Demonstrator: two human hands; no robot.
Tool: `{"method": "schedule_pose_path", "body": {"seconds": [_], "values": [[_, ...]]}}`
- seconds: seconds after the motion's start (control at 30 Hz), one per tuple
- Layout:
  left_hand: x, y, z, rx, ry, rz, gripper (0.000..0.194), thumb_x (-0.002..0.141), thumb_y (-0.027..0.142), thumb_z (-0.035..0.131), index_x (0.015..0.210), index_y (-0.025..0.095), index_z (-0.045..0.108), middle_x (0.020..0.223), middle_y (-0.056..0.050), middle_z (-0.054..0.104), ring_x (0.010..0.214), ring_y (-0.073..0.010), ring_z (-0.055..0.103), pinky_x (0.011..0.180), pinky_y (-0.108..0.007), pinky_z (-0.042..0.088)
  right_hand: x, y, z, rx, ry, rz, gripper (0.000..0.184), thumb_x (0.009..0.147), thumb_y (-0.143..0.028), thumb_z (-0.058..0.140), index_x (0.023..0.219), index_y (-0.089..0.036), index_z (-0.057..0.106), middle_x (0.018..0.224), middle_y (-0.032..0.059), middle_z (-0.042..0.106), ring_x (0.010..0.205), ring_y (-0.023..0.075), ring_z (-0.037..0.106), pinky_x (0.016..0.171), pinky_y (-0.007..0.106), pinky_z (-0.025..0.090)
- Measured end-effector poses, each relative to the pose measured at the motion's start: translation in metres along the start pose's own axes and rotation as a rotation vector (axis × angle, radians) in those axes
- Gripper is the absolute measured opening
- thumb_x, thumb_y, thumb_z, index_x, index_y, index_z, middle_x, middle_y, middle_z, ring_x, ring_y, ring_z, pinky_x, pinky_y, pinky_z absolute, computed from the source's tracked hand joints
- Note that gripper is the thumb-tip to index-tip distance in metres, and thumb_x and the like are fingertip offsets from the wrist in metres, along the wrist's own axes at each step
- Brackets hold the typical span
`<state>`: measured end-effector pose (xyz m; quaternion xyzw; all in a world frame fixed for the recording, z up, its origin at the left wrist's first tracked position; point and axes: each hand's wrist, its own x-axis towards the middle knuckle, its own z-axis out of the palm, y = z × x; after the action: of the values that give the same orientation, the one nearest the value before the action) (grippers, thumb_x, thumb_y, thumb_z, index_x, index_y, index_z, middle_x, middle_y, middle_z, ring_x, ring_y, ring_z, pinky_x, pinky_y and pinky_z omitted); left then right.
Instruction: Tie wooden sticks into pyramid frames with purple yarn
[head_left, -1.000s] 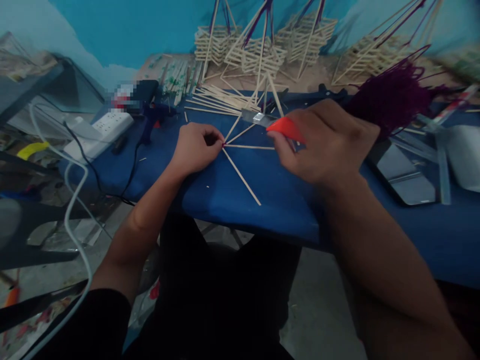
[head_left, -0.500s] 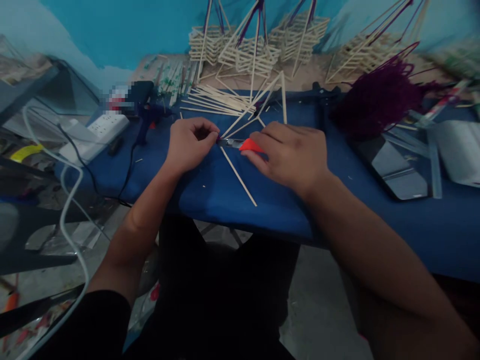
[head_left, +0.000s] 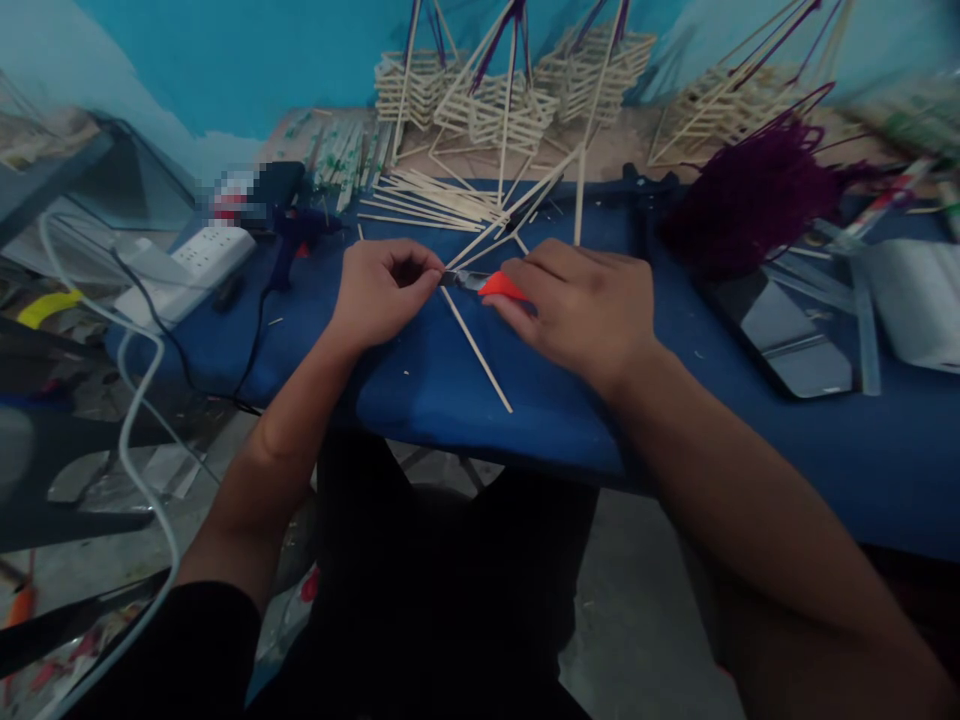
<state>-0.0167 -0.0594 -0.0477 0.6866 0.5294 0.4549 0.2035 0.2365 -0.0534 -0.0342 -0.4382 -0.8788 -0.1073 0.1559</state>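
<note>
My right hand (head_left: pixel 589 305) is closed around the orange handle of a utility knife (head_left: pixel 504 286), its metal blade pointing left. Opposite it, my left hand (head_left: pixel 390 290) pinches a corner of a thin wooden stick frame (head_left: pixel 486 236) between thumb and forefinger. The blade tip is at those fingertips, where it meets the joint; the exact contact is hidden. One pale stick (head_left: pixel 477 350) of the frame slants from the joint toward the table's front edge. Other sticks of it run up and right behind my right hand.
Loose sticks (head_left: pixel 435 200) lie behind my hands. Stacked stick frames (head_left: pixel 502 110) stand along the wall. Purple yarn (head_left: pixel 757 195) and a phone (head_left: pixel 802 345) are on the right. A glue gun (head_left: pixel 286 245) and a white power strip (head_left: pixel 199 260) sit left on the blue table (head_left: pixel 420 400).
The far corner of the stick frame has swung a little to the right. My left fingertips and the blade tip have shifted slightly right and up; both grips are the same.
</note>
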Motion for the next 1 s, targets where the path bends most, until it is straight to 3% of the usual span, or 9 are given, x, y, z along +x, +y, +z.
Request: {"method": "schedule_pose_path", "body": {"seconds": [0.53, 0.63, 0.73, 0.8, 0.87, 1.0], "values": [[0.000, -0.001, 0.002, 0.116, -0.005, 0.037, 0.009, 0.086, 0.026, 0.076, 0.087, 0.021, 0.083, 0.081, -0.005, 0.083, 0.075, -0.0193, 0.072, 0.076, -0.033, 0.059, -0.004, 0.003, -0.001, 0.014, 0.079, 0.016, 0.047, 0.117, -0.054, 0.047, 0.121, -0.025, 0.084, 0.116, 0.0123, 0.081, 0.095, 0.0268, 0.066, 0.078, 0.038, 0.038], [0.000, -0.003, 0.001, 0.143, -0.004, 0.036, 0.009, 0.085, 0.025, 0.075, 0.085, 0.021, 0.083, 0.080, -0.005, 0.082, 0.074, -0.0196, 0.072, 0.077, -0.034, 0.059, -0.005, 0.008, 0.003, -0.049, 0.208, -0.045, 0.048, 0.116, -0.056, 0.051, 0.111, -0.022, 0.085, 0.106, 0.0107, 0.082, 0.088, 0.0237, 0.067, 0.076, 0.038, 0.038], [0.000, -0.006, 0.000, 0.174, -0.008, 0.049, 0.011, 0.081, 0.022, 0.073, 0.084, 0.020, 0.083, 0.079, -0.005, 0.082, 0.073, -0.0202, 0.072, 0.077, -0.034, 0.059, -0.006, 0.023, 0.007, -0.060, 0.433, -0.079, 0.045, 0.114, -0.056, 0.058, 0.109, -0.022, 0.087, 0.100, 0.0092, 0.082, 0.083, 0.0219, 0.069, 0.075, 0.037, 0.041], [0.000, -0.006, 0.000, 0.182, -0.011, 0.059, 0.011, 0.080, 0.021, 0.072, 0.083, 0.021, 0.083, 0.078, -0.004, 0.081, 0.073, -0.0206, 0.072, 0.078, -0.035, 0.059, -0.006, 0.035, 0.009, -0.037, 0.595, -0.044, 0.048, 0.112, -0.059, 0.058, 0.113, -0.021, 0.087, 0.101, 0.0115, 0.082, 0.085, 0.0238, 0.071, 0.076, 0.038, 0.045], [-0.001, -0.006, 0.000, 0.172, -0.002, 0.054, 0.010, 0.081, 0.022, 0.073, 0.083, 0.021, 0.083, 0.075, -0.003, 0.079, 0.072, -0.0206, 0.071, 0.077, -0.035, 0.058, -0.005, 0.043, 0.008, -0.023, 0.668, 0.021, 0.058, 0.111, -0.066, 0.053, 0.114, -0.019, 0.087, 0.099, 0.0158, 0.081, 0.089, 0.0276, 0.072, 0.078, 0.040, 0.047], [-0.001, -0.004, -0.001, 0.101, 0.055, 0.020, 0.006, 0.086, 0.023, 0.075, 0.084, 0.022, 0.081, 0.071, -0.001, 0.074, 0.069, -0.0176, 0.068, 0.072, -0.033, 0.055, -0.006, 0.036, 0.001, 0.049, 0.446, 0.117, 0.061, 0.112, -0.069, 0.048, 0.118, -0.021, 0.085, 0.108, 0.0184, 0.081, 0.103, 0.0321, 0.073, 0.087, 0.043, 0.052]]}}
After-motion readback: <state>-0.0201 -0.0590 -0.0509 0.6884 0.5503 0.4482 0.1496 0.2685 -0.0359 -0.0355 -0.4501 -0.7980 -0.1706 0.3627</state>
